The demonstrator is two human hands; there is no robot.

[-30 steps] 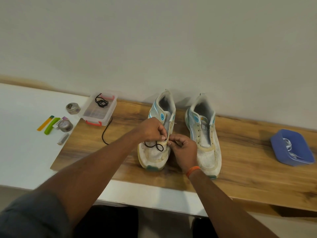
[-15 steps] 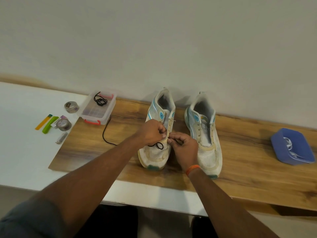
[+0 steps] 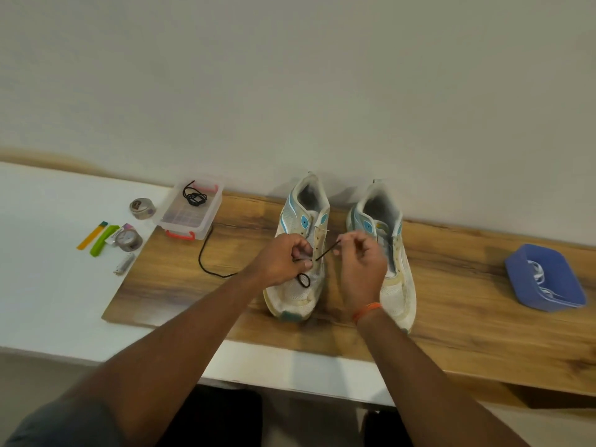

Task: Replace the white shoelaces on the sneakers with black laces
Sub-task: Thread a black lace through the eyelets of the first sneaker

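Two white sneakers with blue marks stand side by side on a wooden board (image 3: 451, 317), toes toward me. My left hand (image 3: 283, 261) grips the eyelet edge of the left sneaker (image 3: 298, 295). My right hand (image 3: 362, 266) pinches the end of a black lace (image 3: 325, 252) that runs taut from an eyelet of that shoe. A small loop of the lace lies on the toe, and the rest trails left across the board (image 3: 206, 262). The right sneaker (image 3: 398, 285) has no lace in it.
A clear plastic box (image 3: 190, 209) with another black lace sits at the board's back left corner. Tape rolls (image 3: 142, 208), a green and an orange strip and small items lie on the white table (image 3: 48, 269). A blue tray (image 3: 545, 279) with white laces stands at right.
My right hand has lifted up and to the right, drawing the black lace out of the eyelet. My left hand stays on the left sneaker. The view has tilted slightly.
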